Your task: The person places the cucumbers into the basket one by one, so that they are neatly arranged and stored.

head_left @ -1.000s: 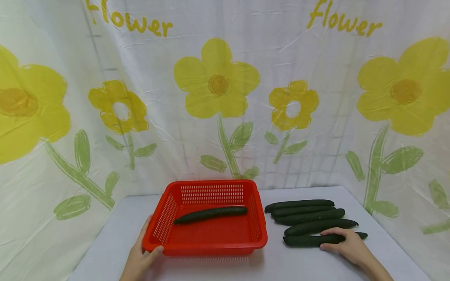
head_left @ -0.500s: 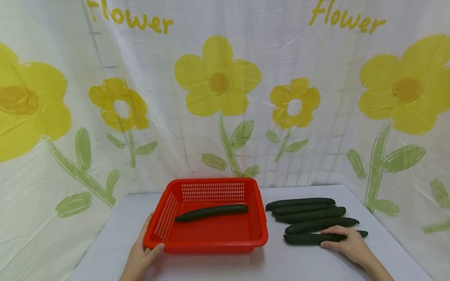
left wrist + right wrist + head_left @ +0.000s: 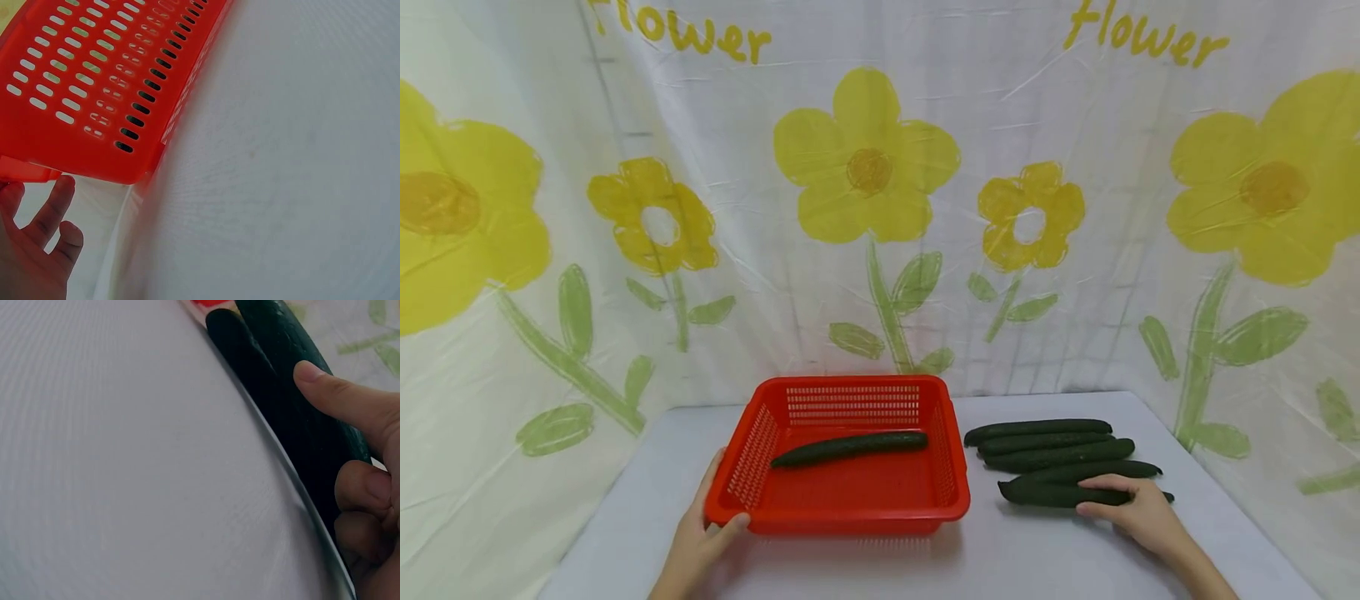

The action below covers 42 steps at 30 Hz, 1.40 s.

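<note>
A red plastic basket (image 3: 850,527) with slotted walls stands on the table, one dark green cucumber (image 3: 857,447) lying inside it. My left hand (image 3: 694,542) holds the basket's left rim near the front corner, thumb on top. In the left wrist view, fingers (image 3: 53,209) show just under the rim. On the right, my right hand (image 3: 1142,510) grips the nearest cucumber (image 3: 1052,495) of a group, thumb on the near side and fingers over the far side. That cucumber partly covers the one behind it (image 3: 1097,472). The right wrist view shows the thumb (image 3: 337,394) against the dark green skin.
Several more cucumbers (image 3: 1060,456) lie side by side behind the held one, right of the basket. Under everything is a white tabletop (image 3: 1000,567). A white curtain (image 3: 910,317) with yellow flowers hangs behind and at both sides.
The nearest cucumber, held in my right hand, has shifted slightly up and left in the view, closing the gap to its neighbour. My left hand keeps its hold on the basket.
</note>
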Tool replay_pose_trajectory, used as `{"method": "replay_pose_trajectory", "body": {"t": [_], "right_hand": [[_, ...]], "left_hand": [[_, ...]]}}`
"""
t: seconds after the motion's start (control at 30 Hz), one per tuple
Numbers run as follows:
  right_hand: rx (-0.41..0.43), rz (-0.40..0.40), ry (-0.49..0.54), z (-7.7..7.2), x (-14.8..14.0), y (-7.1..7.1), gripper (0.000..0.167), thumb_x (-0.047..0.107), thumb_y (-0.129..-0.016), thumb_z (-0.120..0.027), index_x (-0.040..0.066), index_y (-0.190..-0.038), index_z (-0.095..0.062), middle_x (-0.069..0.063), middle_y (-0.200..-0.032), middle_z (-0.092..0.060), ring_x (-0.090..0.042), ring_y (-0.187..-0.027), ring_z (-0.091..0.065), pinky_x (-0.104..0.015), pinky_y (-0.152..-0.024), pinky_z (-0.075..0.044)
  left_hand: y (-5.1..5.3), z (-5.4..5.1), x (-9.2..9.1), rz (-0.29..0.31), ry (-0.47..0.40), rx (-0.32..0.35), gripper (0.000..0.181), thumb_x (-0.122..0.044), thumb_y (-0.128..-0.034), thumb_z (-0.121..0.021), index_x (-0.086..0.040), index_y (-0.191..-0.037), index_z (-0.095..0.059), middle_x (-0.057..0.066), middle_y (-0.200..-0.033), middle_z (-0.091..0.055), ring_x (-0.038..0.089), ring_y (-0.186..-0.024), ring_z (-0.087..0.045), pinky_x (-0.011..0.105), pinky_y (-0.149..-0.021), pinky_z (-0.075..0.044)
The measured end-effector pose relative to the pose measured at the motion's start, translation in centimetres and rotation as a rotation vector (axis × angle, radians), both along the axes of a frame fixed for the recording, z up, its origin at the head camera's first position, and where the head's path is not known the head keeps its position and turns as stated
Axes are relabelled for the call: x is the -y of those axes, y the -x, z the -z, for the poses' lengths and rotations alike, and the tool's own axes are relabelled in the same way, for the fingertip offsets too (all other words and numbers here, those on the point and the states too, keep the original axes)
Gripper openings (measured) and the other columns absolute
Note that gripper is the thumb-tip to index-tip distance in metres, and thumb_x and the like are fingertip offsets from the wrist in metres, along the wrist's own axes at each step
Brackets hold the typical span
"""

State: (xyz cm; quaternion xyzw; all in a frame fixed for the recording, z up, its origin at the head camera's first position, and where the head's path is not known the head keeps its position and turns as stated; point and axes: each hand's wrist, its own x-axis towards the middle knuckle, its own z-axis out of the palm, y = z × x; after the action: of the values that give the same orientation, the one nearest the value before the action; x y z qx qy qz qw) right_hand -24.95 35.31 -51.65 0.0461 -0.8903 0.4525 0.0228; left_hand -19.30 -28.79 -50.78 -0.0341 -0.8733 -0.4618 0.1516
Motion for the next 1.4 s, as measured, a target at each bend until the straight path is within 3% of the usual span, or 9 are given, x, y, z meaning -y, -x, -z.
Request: {"method": "replay_pose_trajectory", "body": {"t": [0.2, 0.33, 0.47, 0.63, 0.73, 0.87, 1.03, 1.3, 1.4], "right_hand": [[0.012, 0.02, 0.012, -0.7, 0.6, 0.1, 0.045, 0.032, -0.084, -0.091, 0.009, -0.122, -0.08, -0.006, -0.118, -0.076, -0.009, -0.054, -0.052, -0.03, -0.053, -0.049], [0.007, 0.045, -0.061, -1.5, 0.4, 0.3, 0.045, 0.038, -0.086, -0.089, 0.015, -0.123, -0.08, -0.011, -0.13, -0.074, -0.015, -0.098, -0.067, -0.029, -0.072, -0.052], [-0.009, 0.058, -0.116, -2.3, 0.2, 0.8, 0.044, 0.042, -0.088, -0.087, 0.018, -0.124, -0.08, -0.011, -0.136, -0.072, -0.027, -0.132, -0.056, -0.03, -0.087, -0.049], [-0.01, 0.06, -0.055, -3.2, 0.3, 1.4, 0.047, 0.04, -0.088, -0.088, 0.015, -0.127, -0.079, -0.015, -0.136, -0.07, -0.006, -0.09, -0.056, -0.027, -0.066, -0.047], [-0.012, 0.055, -0.002, -3.8, 0.5, 1.7, 0.049, 0.037, -0.088, -0.088, 0.012, -0.129, -0.077, -0.018, -0.136, -0.068, -0.009, -0.065, -0.046, -0.031, -0.057, -0.046], [-0.032, 0.055, 0.007, -4.9, 0.8, 2.1, 0.052, 0.038, -0.088, -0.088, 0.01, -0.129, -0.077, -0.006, -0.102, -0.074, -0.008, -0.059, -0.042, -0.031, -0.055, -0.045], [-0.023, 0.032, 0.074, -6.3, 1.2, 2.7, 0.056, 0.036, -0.088, -0.088, 0.005, -0.133, -0.074, 0.011, -0.054, -0.029, -0.007, -0.047, -0.029, -0.031, -0.047, -0.04], [-0.073, -0.004, 0.108, -7.4, 3.3, 3.9, 0.05, 0.033, -0.09, -0.087, 0.006, -0.13, -0.076, 0.014, -0.092, -0.071, -0.006, -0.049, -0.033, -0.031, -0.052, -0.046], [-0.068, -0.027, 0.149, -7.7, 4.6, 4.3, 0.049, 0.03, -0.089, -0.087, 0.005, -0.13, -0.075, 0.011, -0.075, -0.063, -0.006, -0.049, -0.032, -0.031, -0.051, -0.044]], "left_hand": [[0.0, -0.2, 0.0, 0.007, -0.033, 0.044, 0.096, -0.028, -0.0991, -0.073, -0.027, -0.173, -0.012, 0.015, -0.171, -0.033, -0.023, -0.121, -0.038, 0.02, -0.094, -0.048], [0.0, -0.3, -0.1, 0.007, -0.033, 0.032, 0.096, -0.026, -0.0985, -0.073, -0.029, -0.172, -0.012, 0.015, -0.171, -0.035, -0.02, -0.122, -0.041, 0.021, -0.095, -0.048], [0.1, -0.4, -0.1, 0.009, -0.043, 0.037, 0.096, -0.026, -0.0988, -0.073, -0.029, -0.172, -0.012, 0.016, -0.171, -0.034, -0.018, -0.122, -0.043, 0.022, -0.094, -0.049], [0.1, -0.4, -0.2, 0.01, -0.057, 0.048, 0.095, -0.027, -0.0993, -0.072, -0.029, -0.172, -0.012, 0.017, -0.171, -0.034, -0.018, -0.12, -0.043, 0.021, -0.092, -0.049], [0.1, -0.5, -0.3, 0.011, -0.064, 0.05, 0.095, -0.027, -0.0995, -0.072, -0.029, -0.172, -0.012, 0.017, -0.171, -0.034, -0.019, -0.12, -0.043, 0.02, -0.091, -0.049], [0.1, -0.5, -0.3, 0.014, -0.068, 0.054, 0.095, -0.027, -0.0997, -0.072, -0.028, -0.173, -0.012, 0.017, -0.171, -0.033, -0.019, -0.12, -0.042, 0.019, -0.091, -0.048], [0.0, -0.5, -0.3, 0.009, -0.061, 0.059, 0.094, -0.029, -0.0998, -0.072, -0.026, -0.173, -0.012, 0.018, -0.171, -0.033, -0.019, -0.119, -0.042, 0.019, -0.091, -0.049], [0.1, -0.4, -0.2, 0.006, -0.065, 0.064, 0.094, -0.029, -0.0998, -0.072, -0.026, -0.173, -0.012, 0.017, -0.171, -0.033, -0.019, -0.12, -0.041, 0.024, -0.092, -0.051], [0.1, -0.4, -0.2, 0.007, -0.071, 0.065, 0.094, -0.029, -0.0999, -0.072, -0.028, -0.173, -0.012, 0.017, -0.171, -0.033, -0.019, -0.119, -0.042, 0.026, -0.093, -0.052]]}}
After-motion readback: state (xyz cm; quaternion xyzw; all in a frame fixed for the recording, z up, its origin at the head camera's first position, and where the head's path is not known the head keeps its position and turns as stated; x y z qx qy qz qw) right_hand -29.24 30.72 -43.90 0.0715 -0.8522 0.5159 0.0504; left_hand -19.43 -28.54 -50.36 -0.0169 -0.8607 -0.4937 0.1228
